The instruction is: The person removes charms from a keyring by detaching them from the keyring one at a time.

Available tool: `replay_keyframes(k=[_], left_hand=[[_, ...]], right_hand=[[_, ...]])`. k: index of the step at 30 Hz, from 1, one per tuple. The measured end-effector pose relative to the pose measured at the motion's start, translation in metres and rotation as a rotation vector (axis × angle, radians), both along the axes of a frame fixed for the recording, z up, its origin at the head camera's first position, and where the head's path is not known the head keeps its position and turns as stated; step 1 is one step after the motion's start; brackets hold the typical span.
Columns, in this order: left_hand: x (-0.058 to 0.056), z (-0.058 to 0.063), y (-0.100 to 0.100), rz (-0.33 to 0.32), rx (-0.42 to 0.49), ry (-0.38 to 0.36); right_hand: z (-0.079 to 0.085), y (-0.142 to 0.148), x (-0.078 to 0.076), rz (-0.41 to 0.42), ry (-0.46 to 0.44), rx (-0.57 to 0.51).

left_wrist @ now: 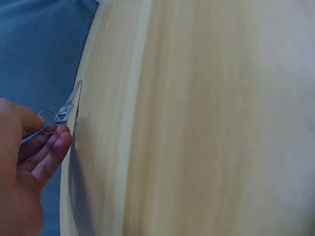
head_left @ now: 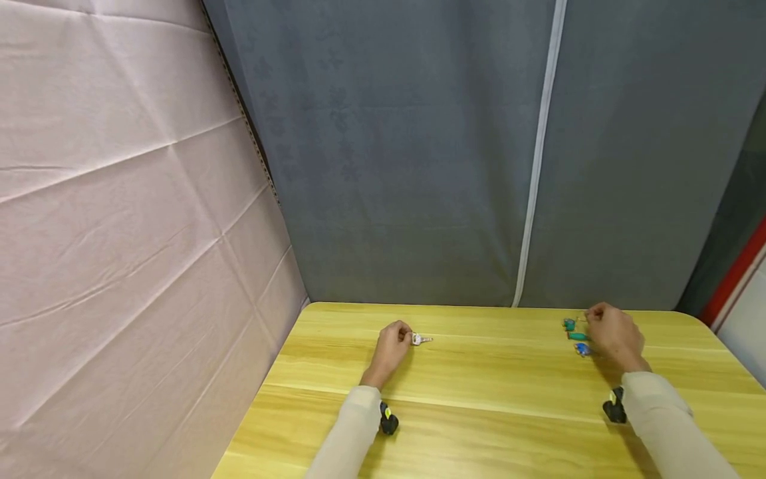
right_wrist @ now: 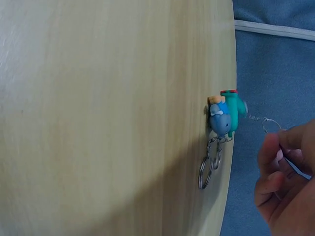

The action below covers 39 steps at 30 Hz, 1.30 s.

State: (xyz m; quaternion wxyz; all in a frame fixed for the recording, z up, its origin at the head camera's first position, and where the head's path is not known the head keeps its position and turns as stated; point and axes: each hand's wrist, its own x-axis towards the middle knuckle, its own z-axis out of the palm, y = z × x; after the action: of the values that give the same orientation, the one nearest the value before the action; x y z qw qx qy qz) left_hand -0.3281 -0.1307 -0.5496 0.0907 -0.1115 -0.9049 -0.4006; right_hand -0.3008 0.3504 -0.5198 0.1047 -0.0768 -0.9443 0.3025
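Note:
My left hand [head_left: 391, 346] pinches a thin split ring [left_wrist: 43, 112] between thumb and fingers. From that ring a silver key [left_wrist: 74, 96] points away, close over the far part of the table. Over at the right, my right hand [head_left: 615, 334] grips the ring [right_wrist: 266, 126] of a keychain, and its short chain runs to a greenish charm [head_left: 568, 324]. Beside that charm lie a green keychain charm [head_left: 577, 336] with red at its end and a blue figure keychain [head_left: 582, 349]. Loose metal rings [right_wrist: 204, 173] of these keychains rest on the tabletop.
The wooden table [head_left: 479, 426] ends at a far edge, with a grey curtain [head_left: 407, 166] behind it. Pinkish cloth [head_left: 131, 199] hangs along the left. Black wrist cameras [head_left: 388, 420] sit on both wrists.

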Motion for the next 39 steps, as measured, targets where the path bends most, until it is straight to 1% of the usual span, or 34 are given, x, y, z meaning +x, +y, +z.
replay_keyframes(k=[3, 10, 14, 17, 24, 27, 32, 35, 39], left_hand=[[0.000, 0.000, -0.002, -0.002, -0.022, 0.014], [0.001, -0.002, -0.006, -0.012, -0.062, 0.053], [0.001, -0.001, -0.009, -0.015, -0.077, 0.067], [0.001, -0.002, -0.011, -0.021, -0.089, 0.067], [0.002, -0.003, -0.018, -0.043, -0.111, 0.040], [0.001, -0.005, -0.021, -0.049, -0.129, 0.049], [0.000, -0.006, -0.025, -0.027, -0.180, 0.063], [0.000, -0.005, -0.027, -0.005, -0.203, 0.046], [0.001, -0.005, -0.028, 0.007, -0.216, 0.014]], right_hand=[[0.000, 0.004, 0.001, -0.004, -0.020, -0.003], [-0.006, 0.014, 0.000, -0.063, -0.063, 0.002], [-0.007, 0.018, 0.001, -0.078, -0.080, -0.004], [-0.009, 0.021, 0.004, -0.081, -0.093, -0.009], [-0.012, 0.026, 0.006, -0.097, -0.138, -0.013], [-0.014, 0.028, 0.007, -0.090, -0.158, -0.014], [-0.019, 0.030, 0.009, -0.099, -0.181, -0.018], [-0.021, 0.030, 0.008, -0.105, -0.187, -0.023], [-0.022, 0.029, 0.008, -0.101, -0.183, -0.027]])
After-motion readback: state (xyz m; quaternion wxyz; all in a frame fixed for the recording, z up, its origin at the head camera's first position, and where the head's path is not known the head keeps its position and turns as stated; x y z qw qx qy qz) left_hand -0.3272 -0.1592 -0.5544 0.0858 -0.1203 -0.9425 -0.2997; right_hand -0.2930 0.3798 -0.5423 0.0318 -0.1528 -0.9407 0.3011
